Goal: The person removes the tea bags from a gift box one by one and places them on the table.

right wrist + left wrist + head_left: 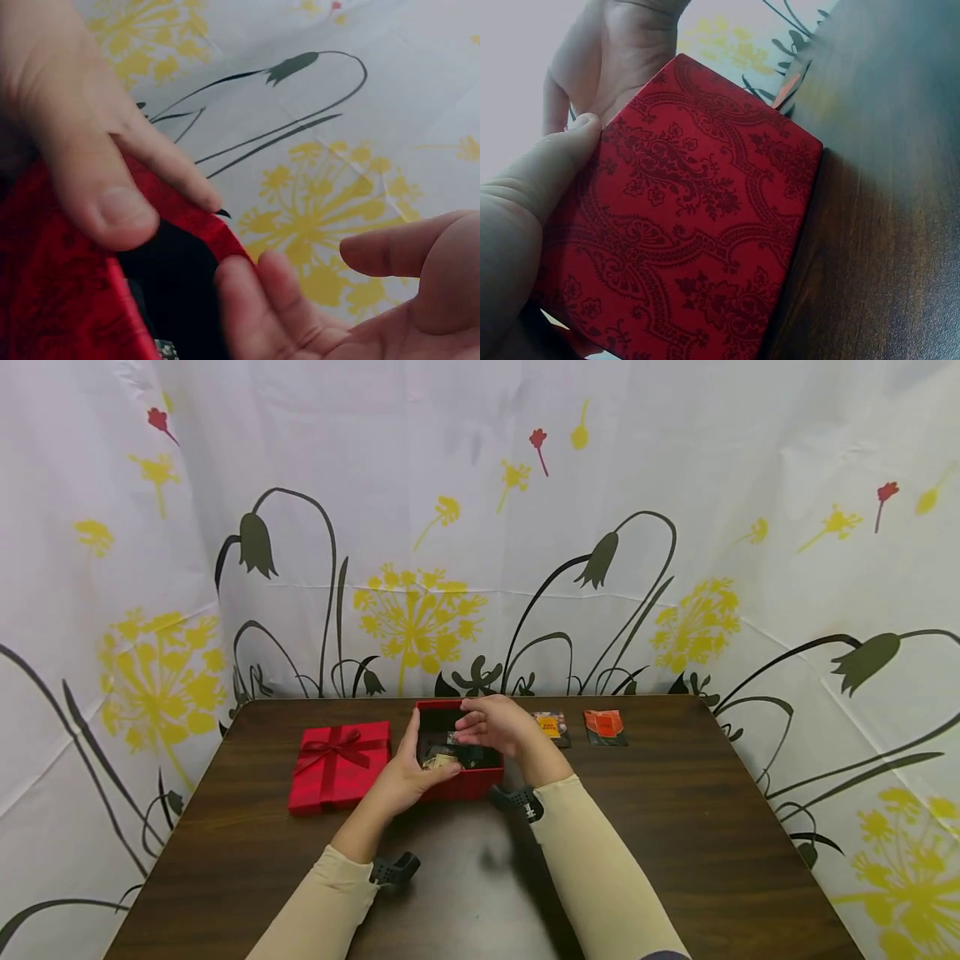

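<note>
A red patterned box (468,787) with a dark inside stands at the back middle of the table. My left hand (400,781) holds its near left corner, thumb over the front rim and fingers along the left wall. The left wrist view shows the thumb (577,146) on the rim above the brocade-like front. My right hand (501,727) is over the right side of the box with fingers spread, the fingertips reaching inside and holding nothing visible. Inside lie dark small packets (442,761), one with a pale label, partly hidden by the hands.
To the left lies the red lid (341,770) with a ribbon bow. Right of the box are a packet with a yellow-orange label (552,727) and an orange and dark packet (605,727). A floral curtain (480,527) hangs behind the wooden table (675,827).
</note>
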The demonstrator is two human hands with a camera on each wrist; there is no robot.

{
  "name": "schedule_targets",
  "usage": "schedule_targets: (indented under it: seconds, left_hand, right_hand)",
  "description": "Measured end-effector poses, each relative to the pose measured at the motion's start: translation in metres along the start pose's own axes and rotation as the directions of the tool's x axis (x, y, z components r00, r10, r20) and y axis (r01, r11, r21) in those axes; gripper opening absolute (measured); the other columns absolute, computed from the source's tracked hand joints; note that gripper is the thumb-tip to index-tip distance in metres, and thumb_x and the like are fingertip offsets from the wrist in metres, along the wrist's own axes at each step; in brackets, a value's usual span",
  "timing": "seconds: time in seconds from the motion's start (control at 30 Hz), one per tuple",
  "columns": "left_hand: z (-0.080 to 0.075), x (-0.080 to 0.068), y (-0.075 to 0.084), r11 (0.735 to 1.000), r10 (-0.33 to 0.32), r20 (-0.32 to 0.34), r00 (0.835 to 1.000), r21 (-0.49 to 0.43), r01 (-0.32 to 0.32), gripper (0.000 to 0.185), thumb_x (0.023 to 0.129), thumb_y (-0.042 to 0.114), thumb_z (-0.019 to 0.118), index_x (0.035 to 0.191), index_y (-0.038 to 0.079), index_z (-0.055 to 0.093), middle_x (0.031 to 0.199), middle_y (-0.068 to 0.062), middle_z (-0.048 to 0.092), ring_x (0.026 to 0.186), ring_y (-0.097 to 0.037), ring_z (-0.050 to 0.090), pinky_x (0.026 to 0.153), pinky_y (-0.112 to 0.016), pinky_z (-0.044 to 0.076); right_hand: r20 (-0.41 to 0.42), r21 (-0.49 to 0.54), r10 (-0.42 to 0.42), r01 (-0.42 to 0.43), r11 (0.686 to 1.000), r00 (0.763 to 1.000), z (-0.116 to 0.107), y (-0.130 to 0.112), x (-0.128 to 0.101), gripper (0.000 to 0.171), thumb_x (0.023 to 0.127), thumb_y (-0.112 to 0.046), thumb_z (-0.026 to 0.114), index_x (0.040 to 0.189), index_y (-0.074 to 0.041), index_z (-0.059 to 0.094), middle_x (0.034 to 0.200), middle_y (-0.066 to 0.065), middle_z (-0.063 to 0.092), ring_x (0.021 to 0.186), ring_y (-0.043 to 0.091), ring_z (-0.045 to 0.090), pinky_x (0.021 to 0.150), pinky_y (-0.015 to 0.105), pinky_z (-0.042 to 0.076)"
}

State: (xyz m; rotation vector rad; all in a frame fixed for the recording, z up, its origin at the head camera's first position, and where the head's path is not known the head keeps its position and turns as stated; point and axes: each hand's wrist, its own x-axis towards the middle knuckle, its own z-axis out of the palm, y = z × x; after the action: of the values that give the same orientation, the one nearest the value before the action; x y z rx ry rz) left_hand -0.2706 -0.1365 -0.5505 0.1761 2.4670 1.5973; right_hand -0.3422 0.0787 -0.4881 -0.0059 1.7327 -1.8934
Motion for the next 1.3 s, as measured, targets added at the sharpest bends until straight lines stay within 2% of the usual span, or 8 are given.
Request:
schedule_targets:
  seconds: [0.13,0.27,0.37,0.53,0.7,0.93,1.1,1.3]
  left_hand:
    - [0.0,0.0,0.0,1.0,-0.004,-0.001,1.0,0.0,0.004,0.129,0.093,0.048,0.085,0.176,0.032,-0.013,0.185,-0.015,0.003,0.169,-0.046,0.014,0.131,-0.073,0.018]
    - [0.001,0.0,0.001,1.0,-0.004,-0.009,1.0,0.006,0.004,0.129,0.093,0.048,0.085,0.176,0.032,-0.013,0.185,-0.013,0.002,0.169,-0.045,0.013,0.131,-0.073,0.019]
    - [0.002,0.0,0.001,1.0,0.002,-0.001,1.0,0.0,-0.002,0.13,0.092,0.051,0.086,0.175,0.035,-0.014,0.185,-0.012,0.001,0.17,-0.044,0.011,0.132,-0.072,0.019]
    - [0.002,-0.001,0.002,1.0,-0.003,0.003,1.0,-0.014,0.003,0.133,0.089,0.056,0.087,0.174,0.04,-0.015,0.185,-0.011,0.0,0.17,-0.043,0.011,0.132,-0.071,0.02]
    - [0.001,-0.003,0.002,1.0,-0.002,-0.004,1.0,-0.02,0.002,0.131,0.091,0.051,0.087,0.174,0.039,-0.014,0.185,-0.012,0.001,0.17,-0.044,0.012,0.132,-0.071,0.02]
    - [-0.001,-0.004,0.0,1.0,-0.008,-0.013,1.0,0.016,0.008,0.134,0.089,0.06,0.086,0.175,0.035,-0.013,0.185,-0.015,0.005,0.167,-0.048,0.019,0.13,-0.073,0.023]
    - [0.0,-0.005,0.0,0.999,0.0,-0.008,1.0,0.034,0.0,0.134,0.089,0.059,0.085,0.176,0.031,-0.013,0.183,-0.02,0.008,0.165,-0.051,0.024,0.129,-0.073,0.027]
    - [0.0,-0.005,0.002,1.0,0.0,-0.006,1.0,0.022,0.0,0.133,0.089,0.06,0.085,0.175,0.032,-0.014,0.184,-0.019,0.006,0.165,-0.051,0.021,0.129,-0.074,0.025]
  right_hand:
    - [0.039,-0.029,0.043,-0.041,0.999,0.998,0.001,-0.002,0.002,0.043,0.114,-0.03,0.057,0.142,0.002,0.059,0.124,0.021,0.074,0.119,0.036,0.073,0.114,0.05,0.056]
    - [0.094,-0.113,0.096,-0.086,0.99,0.991,0.001,-0.003,0.006,0.061,0.112,-0.039,0.058,0.156,0.003,0.05,0.161,0.028,0.052,0.153,0.043,0.048,0.132,0.061,0.031]
    - [0.122,-0.107,0.137,-0.124,0.987,0.983,-0.003,-0.002,0.01,0.069,0.111,-0.043,0.057,0.161,0.002,0.043,0.17,0.025,0.041,0.161,0.044,0.035,0.136,0.062,0.017]
    - [0.163,-0.053,0.186,-0.179,0.982,0.969,-0.008,-0.001,0.015,0.075,0.111,-0.046,0.056,0.165,0.002,0.035,0.177,0.025,0.028,0.166,0.046,0.023,0.137,0.063,0.006]
    - [0.173,-0.091,0.226,-0.213,0.973,0.959,-0.003,-0.004,0.016,0.078,0.109,-0.047,0.058,0.164,0.004,0.036,0.175,0.028,0.029,0.166,0.049,0.019,0.137,0.065,0.007]
    - [0.166,-0.162,0.238,-0.211,0.964,0.957,0.001,-0.002,0.018,0.065,0.109,-0.045,0.059,0.156,0.0,0.052,0.169,0.028,0.042,0.161,0.046,0.034,0.135,0.066,0.013]
    - [0.171,-0.229,0.226,-0.184,0.956,0.959,0.003,0.002,0.017,0.043,0.109,-0.032,0.06,0.14,-0.003,0.068,0.163,0.026,0.051,0.154,0.042,0.045,0.134,0.066,0.018]
    - [0.198,-0.195,0.212,-0.173,0.965,0.957,0.0,0.002,0.018,0.027,0.108,-0.024,0.057,0.121,-0.009,0.075,0.161,0.026,0.054,0.149,0.041,0.049,0.132,0.063,0.023]
